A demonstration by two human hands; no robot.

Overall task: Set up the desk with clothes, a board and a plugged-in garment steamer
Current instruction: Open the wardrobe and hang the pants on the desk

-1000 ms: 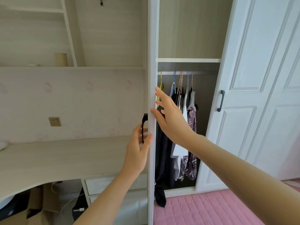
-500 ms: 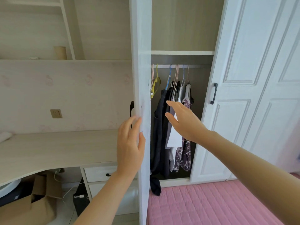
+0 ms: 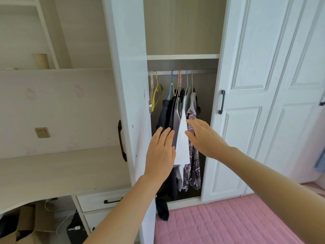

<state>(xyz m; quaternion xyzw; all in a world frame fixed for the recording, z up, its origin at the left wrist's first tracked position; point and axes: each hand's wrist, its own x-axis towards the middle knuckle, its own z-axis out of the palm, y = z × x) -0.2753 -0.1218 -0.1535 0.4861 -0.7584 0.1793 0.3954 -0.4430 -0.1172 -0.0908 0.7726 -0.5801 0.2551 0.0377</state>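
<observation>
Hands spread, empty: left hand (image 3: pixel 161 152), right hand (image 3: pixel 204 138) flank white garment (image 3: pixel 182 148) | wardrobe door (image 3: pixel 126 85) wide open

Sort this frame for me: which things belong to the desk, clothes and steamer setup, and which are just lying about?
Belongs to the job: hanging clothes; desk; wall socket; open wardrobe door; left hand and right hand, both open hands at the clothes.

Lying about: cardboard box under the desk; empty yellow hanger; cardboard tube on the shelf; pink quilt.
</observation>
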